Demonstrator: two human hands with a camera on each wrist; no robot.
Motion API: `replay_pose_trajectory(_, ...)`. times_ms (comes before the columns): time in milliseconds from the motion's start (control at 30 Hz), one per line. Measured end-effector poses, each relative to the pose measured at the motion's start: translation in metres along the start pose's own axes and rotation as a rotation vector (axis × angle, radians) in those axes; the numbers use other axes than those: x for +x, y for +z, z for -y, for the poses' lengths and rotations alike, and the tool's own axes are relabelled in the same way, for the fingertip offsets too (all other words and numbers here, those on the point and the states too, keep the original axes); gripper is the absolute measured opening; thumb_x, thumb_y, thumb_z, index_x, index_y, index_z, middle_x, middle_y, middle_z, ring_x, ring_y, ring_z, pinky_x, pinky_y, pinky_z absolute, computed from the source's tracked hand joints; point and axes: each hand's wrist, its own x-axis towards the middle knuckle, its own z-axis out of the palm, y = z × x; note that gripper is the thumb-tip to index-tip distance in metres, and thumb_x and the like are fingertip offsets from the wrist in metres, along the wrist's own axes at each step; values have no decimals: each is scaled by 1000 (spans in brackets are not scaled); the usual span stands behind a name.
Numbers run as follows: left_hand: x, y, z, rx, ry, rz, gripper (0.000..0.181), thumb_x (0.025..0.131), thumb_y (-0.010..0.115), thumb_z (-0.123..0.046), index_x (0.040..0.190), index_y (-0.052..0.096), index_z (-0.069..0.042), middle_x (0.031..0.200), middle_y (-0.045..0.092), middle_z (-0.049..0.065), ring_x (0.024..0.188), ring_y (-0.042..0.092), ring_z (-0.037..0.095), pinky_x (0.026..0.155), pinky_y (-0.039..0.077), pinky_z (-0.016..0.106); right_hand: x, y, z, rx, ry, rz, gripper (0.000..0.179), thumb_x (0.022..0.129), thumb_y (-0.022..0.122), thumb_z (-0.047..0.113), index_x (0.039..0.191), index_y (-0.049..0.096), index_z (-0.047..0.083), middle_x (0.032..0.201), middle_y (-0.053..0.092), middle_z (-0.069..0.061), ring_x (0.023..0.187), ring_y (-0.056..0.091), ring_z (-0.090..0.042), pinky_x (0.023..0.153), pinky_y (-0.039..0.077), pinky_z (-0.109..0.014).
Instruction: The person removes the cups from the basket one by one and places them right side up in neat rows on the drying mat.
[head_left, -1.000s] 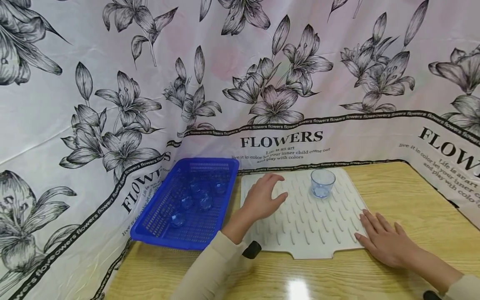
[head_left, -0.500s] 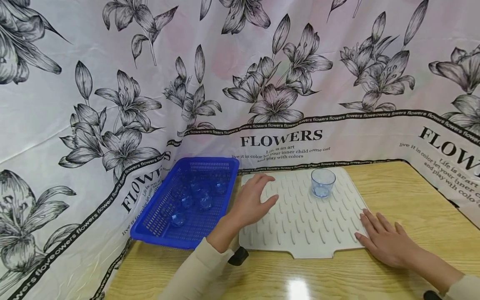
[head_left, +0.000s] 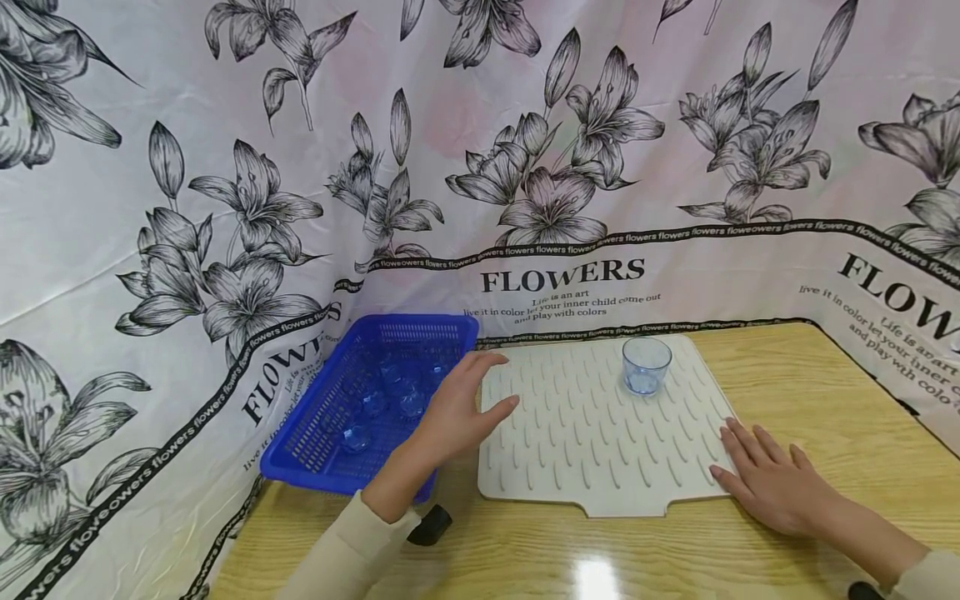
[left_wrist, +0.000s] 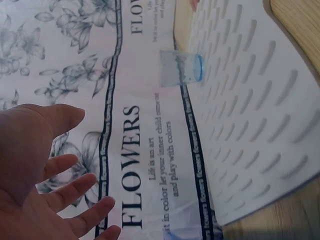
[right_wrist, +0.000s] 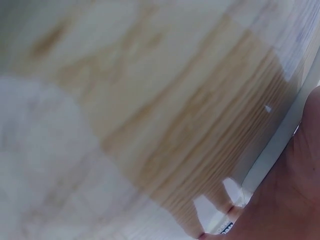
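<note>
My left hand hangs in the air between the blue basket and the white mat, fingers spread from the thumb with nothing held. In the left wrist view that hand shows loose, parted fingers. Flat beside the right edge of the white ridged drying mat lies my right hand, its fingertips at the mat's edge. A clear bluish glass stands upright on the mat toward the back. Several similar glasses sit inside the blue plastic basket, partly hidden by my left hand and wrist.
A wooden table carries the basket on the left and the mat at centre. Behind and to the left hangs a flower-printed curtain, close to the back of the basket and mat.
My left hand has moved left, from over the mat toward the basket, with nothing in it. The right hand and the glass on the mat have stayed in place.
</note>
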Motion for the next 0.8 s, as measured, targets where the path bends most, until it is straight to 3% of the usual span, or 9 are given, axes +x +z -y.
replay_pose_trajectory(433, -29, -25, 31, 132, -103, -93, 64, 90, 79, -41, 144, 55, -15, 145, 53, 9, 134, 52, 34, 105, 45, 60, 2, 4, -2, -4, 3, -2, 78, 109, 39, 51, 156, 27, -11, 162, 23, -32, 144, 20, -60, 102, 14, -84)
replay_pose_trajectory(800, -50, -39, 58, 114, -208, -165, 64, 89, 81, -38, 142, 56, -14, 144, 52, 11, 129, 55, 38, 97, 50, 60, 1, 3, -5, 7, 0, -1, 77, 109, 39, 50, 157, 25, -9, 164, 20, -31, 145, 18, -59, 103, 13, -83)
